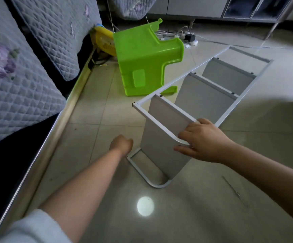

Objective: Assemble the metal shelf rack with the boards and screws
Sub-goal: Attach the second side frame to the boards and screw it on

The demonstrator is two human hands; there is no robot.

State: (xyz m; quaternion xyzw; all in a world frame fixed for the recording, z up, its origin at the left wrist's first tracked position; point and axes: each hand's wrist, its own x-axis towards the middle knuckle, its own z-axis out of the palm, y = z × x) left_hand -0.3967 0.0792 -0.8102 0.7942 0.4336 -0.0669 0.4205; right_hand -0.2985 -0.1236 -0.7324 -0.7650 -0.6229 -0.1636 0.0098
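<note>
Three grey shelf boards [166, 135] sit screwed inside the white metal rack frame [161, 123] lying sideways on the floor. My right hand [201, 142] clamps its rounded corner, steadying it; my left hand [122, 143] reaches low, fingers hidden, can't tell.

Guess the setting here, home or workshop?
Most likely a home, probably a bedroom or living room. A quilted floral cover lies over a bed or sofa on the left, a green plastic stool lies tipped on the tiled floor, and a power strip with chargers sits behind.
</note>
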